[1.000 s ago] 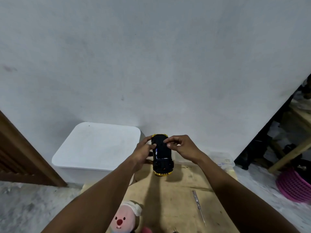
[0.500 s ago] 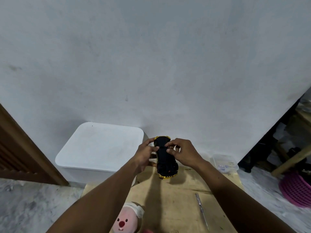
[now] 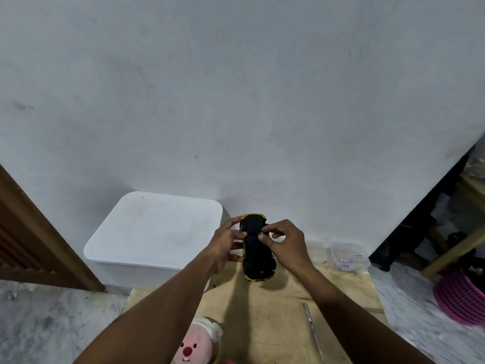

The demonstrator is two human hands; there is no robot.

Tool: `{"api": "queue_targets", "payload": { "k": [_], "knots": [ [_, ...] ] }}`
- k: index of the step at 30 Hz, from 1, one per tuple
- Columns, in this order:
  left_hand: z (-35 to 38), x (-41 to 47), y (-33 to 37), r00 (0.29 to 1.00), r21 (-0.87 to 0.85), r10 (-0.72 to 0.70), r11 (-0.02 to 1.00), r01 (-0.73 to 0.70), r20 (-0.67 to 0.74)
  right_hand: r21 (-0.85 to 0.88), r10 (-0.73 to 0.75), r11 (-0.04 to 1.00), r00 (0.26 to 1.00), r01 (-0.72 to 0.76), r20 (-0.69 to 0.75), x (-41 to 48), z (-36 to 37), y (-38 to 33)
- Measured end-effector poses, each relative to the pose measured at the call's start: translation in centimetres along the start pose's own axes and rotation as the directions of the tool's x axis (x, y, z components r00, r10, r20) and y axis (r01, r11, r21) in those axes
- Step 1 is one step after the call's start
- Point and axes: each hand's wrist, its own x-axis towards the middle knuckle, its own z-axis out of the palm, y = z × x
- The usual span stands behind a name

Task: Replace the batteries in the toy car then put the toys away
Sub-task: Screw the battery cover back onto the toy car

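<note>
A yellow and black toy car [image 3: 256, 252] is held upside down above the wooden board [image 3: 265, 311], its black underside facing me. My left hand [image 3: 225, 243] grips the car's left side. My right hand [image 3: 284, 241] holds its right side, thumb and forefinger pinched at a small spot on the underside. A slim screwdriver [image 3: 312, 328] lies on the board to the right. A pink plush toy [image 3: 195, 345] sits at the board's near edge, partly behind my left forearm. No batteries are visible.
A white lidded bin [image 3: 154, 235] stands against the wall to the left. Two small clear plastic boxes [image 3: 347, 256] sit at the board's far right corner. A pink basket [image 3: 462, 295] and wooden furniture legs are at the right; a wooden door frame [image 3: 39, 240] is at the left.
The car and both hands have tilted slightly; my right fingers shifted to pinch at the underside. The camera view moved a little to the left.
</note>
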Motion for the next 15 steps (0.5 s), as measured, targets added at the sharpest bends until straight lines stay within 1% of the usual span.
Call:
{"api": "queue_targets", "payload": {
  "k": [3, 9, 11, 15],
  "knots": [
    [0.19, -0.23, -0.02, 1.0, 0.006, 0.003, 1.0, -0.003, 0.014, 0.006, 0.047, 0.999, 0.999, -0.047, -0.003, 0.17, 0.06, 0.12],
    [0.38, -0.38, -0.17, 1.0, 0.009, 0.003, 1.0, -0.003, 0.012, -0.038, 0.062, 0.997, 0.998, -0.062, 0.024, 0.37, -0.08, 0.22],
    [0.33, -0.43, -0.25, 1.0, 0.016, 0.005, 1.0, -0.005, 0.012, -0.091, 0.055, 0.995, 0.998, -0.052, 0.033, 0.24, -0.01, 0.36],
    [0.23, -0.5, -0.75, 1.0, 0.032, 0.012, 0.999, -0.012, 0.012, -0.277, 0.037, 0.961, 0.994, -0.008, 0.1, -0.4, 0.05, 0.93]
  ]
}}
